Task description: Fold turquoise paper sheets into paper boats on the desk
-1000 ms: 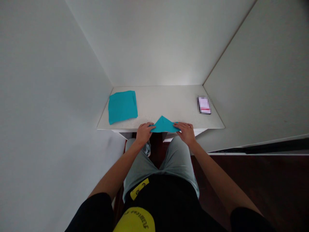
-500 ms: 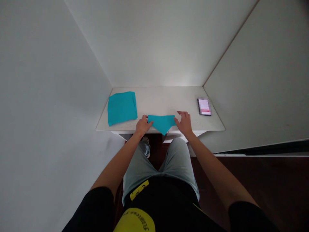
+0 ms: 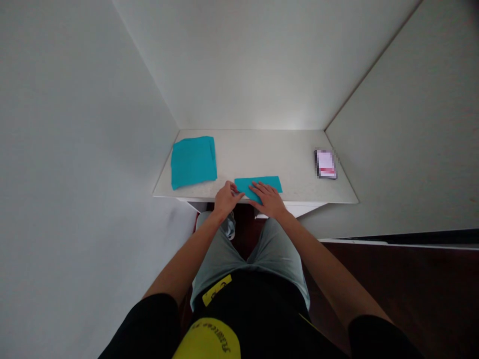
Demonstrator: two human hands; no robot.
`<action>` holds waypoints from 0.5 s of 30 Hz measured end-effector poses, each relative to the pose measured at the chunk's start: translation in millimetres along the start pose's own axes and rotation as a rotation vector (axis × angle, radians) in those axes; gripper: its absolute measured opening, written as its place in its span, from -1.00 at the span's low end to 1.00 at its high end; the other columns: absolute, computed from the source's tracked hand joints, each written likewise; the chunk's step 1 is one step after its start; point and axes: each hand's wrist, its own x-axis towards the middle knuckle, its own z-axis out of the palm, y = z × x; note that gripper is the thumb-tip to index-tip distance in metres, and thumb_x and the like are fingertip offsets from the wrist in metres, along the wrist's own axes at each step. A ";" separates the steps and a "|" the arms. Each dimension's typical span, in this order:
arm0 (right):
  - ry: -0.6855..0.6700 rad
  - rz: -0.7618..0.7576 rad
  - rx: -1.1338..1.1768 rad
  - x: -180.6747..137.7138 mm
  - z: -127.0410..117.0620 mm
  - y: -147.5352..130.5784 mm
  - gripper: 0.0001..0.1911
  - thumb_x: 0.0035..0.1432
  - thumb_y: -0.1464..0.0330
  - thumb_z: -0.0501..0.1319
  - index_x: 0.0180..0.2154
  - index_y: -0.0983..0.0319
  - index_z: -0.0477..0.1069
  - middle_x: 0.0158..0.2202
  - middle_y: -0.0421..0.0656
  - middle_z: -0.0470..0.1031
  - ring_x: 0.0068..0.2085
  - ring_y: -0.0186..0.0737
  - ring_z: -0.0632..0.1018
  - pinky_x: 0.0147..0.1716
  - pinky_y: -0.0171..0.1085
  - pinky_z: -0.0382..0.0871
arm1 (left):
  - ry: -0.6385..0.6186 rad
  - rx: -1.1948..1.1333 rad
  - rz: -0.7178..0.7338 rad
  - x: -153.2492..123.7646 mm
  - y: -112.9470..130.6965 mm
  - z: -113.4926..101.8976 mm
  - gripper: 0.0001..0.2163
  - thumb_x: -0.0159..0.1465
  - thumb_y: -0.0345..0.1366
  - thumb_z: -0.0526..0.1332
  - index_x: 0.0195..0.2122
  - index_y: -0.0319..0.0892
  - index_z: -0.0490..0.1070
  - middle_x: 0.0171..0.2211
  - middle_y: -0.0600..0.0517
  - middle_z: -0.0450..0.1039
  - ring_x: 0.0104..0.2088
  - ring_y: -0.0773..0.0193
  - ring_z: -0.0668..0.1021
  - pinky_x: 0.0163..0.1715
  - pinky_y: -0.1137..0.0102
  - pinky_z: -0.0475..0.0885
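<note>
A folded turquoise sheet point(image 3: 276, 182), paper or thin cloth, lies at the front edge of the white table, a point of it reaching toward me. On its left corner, my left hand point(image 3: 226, 199) pinches the edge between thumb and fingers. My right hand point(image 3: 268, 198) lies flat across the middle of the sheet, fingers stretched out, hiding part of it. To the left, a stack of larger turquoise sheets point(image 3: 193, 162) rests on the tabletop, apart from both hands.
The white table point(image 3: 262, 149) stands against walls at the back and both sides. Near its right end lies a phone point(image 3: 326, 164) with a blurred, lit screen. My legs are at the table's front edge, above a dark red floor.
My right hand has left the sheet's right edge and moved left onto its middle, lying flat. My left hand stays at the left corner. The view has shifted slightly.
</note>
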 end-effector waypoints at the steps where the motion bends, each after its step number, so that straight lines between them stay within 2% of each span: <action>1: -0.006 0.003 -0.004 -0.3 -1.3 -1.0 -0.26 0.52 -0.10 0.12 0.53 0.09 0.31 0.59 -0.12 0.24 0.58 0.15 0.28 0.52 0.18 0.19 | 0.001 -0.017 0.005 -1.9 -0.5 0.7 -0.68 0.32 -0.25 0.51 -0.03 -0.06 0.40 -0.07 0.03 0.70 -0.21 0.19 0.72 -0.08 0.30 0.54; 4: -0.020 0.010 -0.017 -0.9 -3.7 -4.1 -0.18 0.46 -0.17 0.18 0.54 0.09 0.29 0.60 -0.11 0.22 0.58 0.16 0.27 0.51 0.16 0.18 | -0.007 -0.023 0.056 -6.1 -0.6 2.6 -0.73 0.34 -0.33 0.46 0.01 -0.07 0.46 -0.01 0.01 0.70 -0.20 0.19 0.72 -0.03 0.28 0.56; 7: -0.028 0.020 -0.025 -0.9 -4.0 -5.6 -0.15 0.43 -0.19 0.20 0.54 0.09 0.30 0.60 -0.11 0.23 0.58 0.16 0.28 0.50 0.15 0.20 | 0.012 0.103 0.181 -11.5 -1.4 4.8 -0.75 0.41 -0.32 0.38 0.09 -0.11 0.53 0.06 -0.09 0.70 0.03 0.05 0.70 0.16 0.16 0.53; 9: -0.025 0.026 -0.024 -0.8 -3.5 -5.7 -0.15 0.42 -0.20 0.22 0.54 0.07 0.30 0.60 -0.11 0.23 0.57 0.17 0.29 0.48 0.15 0.23 | 0.015 0.200 0.267 -17.1 -2.4 7.0 -0.72 0.46 -0.29 0.32 0.18 -0.12 0.55 0.18 -0.13 0.66 0.22 -0.02 0.62 0.31 0.09 0.44; 12: -0.015 0.026 -0.021 -0.7 -2.3 -5.7 -0.14 0.39 -0.20 0.26 0.52 0.06 0.32 0.59 -0.09 0.25 0.55 0.22 0.32 0.44 0.17 0.28 | -0.024 0.278 0.331 -25.4 -2.8 11.1 -0.64 0.54 -0.24 0.20 0.31 -0.09 0.52 0.38 -0.10 0.53 0.39 0.02 0.50 0.46 0.10 0.32; 15: -0.014 0.013 -0.021 -0.4 -2.4 -7.4 -0.09 0.33 -0.21 0.33 0.52 0.06 0.33 0.59 -0.07 0.25 0.53 0.28 0.34 0.40 0.23 0.32 | -0.048 0.318 0.335 -28.2 -0.3 14.5 -0.58 0.57 -0.19 0.13 0.39 -0.12 0.48 0.47 -0.11 0.43 0.49 0.03 0.40 0.55 0.08 0.19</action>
